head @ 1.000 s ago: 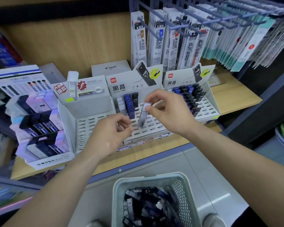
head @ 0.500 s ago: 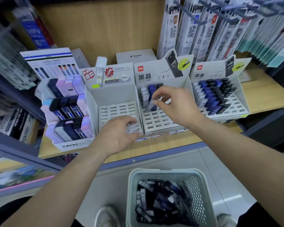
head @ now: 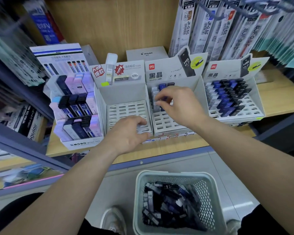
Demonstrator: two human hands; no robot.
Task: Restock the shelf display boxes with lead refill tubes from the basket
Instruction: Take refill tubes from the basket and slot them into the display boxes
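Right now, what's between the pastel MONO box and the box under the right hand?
A white cardboard display box with a red starburst label, its visible slots empty, the left hand resting on its front; the head view shows it.

Head cam, close, looking fwd-down at shelf [head: 185, 146]

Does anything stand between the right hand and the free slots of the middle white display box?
Nothing visible does. The right hand pinches a pale lead refill tube right over the middle white cardboard display box, whose front slots lie open. The left hand rests on the empty neighbouring box, off to the side.
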